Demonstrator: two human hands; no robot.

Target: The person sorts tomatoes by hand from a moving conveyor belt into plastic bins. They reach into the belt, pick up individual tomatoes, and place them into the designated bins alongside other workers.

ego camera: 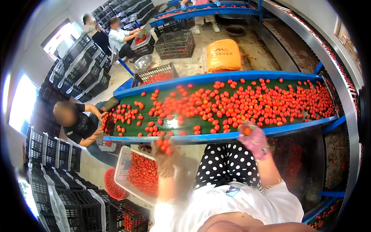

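Observation:
Many small red cherry tomatoes (261, 100) lie on a green conveyor belt (147, 116) with blue metal side rails. My left hand (164, 156), in a brownish, soiled glove and slightly blurred, holds several cherry tomatoes (164, 145) in its palm at the near rail, above a white crate (121, 162) filled with tomatoes. My right hand (254, 140), in a pink patterned glove, is over the near rail at the belt's edge. Its fingers curl around an orange-red tomato (247, 131).
A co-worker in a black shirt (84, 127) sits at the belt's left end. A red basin (111, 185) of tomatoes and stacked black crates (78, 206) stand at lower left. Beyond the belt are an orange sack (223, 55), a crate (175, 45) and other people. A metal frame (333, 58) runs along the right.

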